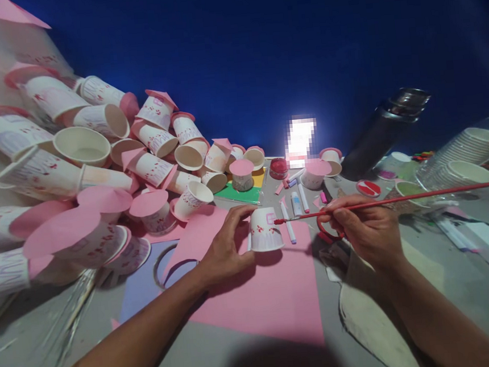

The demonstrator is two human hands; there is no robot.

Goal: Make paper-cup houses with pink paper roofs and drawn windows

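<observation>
My left hand (228,250) is closed around the side of a white paper cup (264,238), held upside down over a pink sheet of paper (255,302). Red dabs, a pink window shape and pale purple strokes mark the cup. Between the fingers of my right hand (362,230) is a thin red paintbrush (417,196). Its red-tipped bristles are at the cup's right side, by the pink window; whether they touch it I cannot tell. Just beyond the cup lie a capped marker (288,225) and a small tube (296,203).
Decorated cups (153,166) with pink paper tops are heaped at left. An open red paint jar (278,168) stands behind, its lid (369,188) to the right. Red-handled scissors (328,230), a cloth (367,310), a black flask (383,131) and stacked plain cups (464,153) are at right.
</observation>
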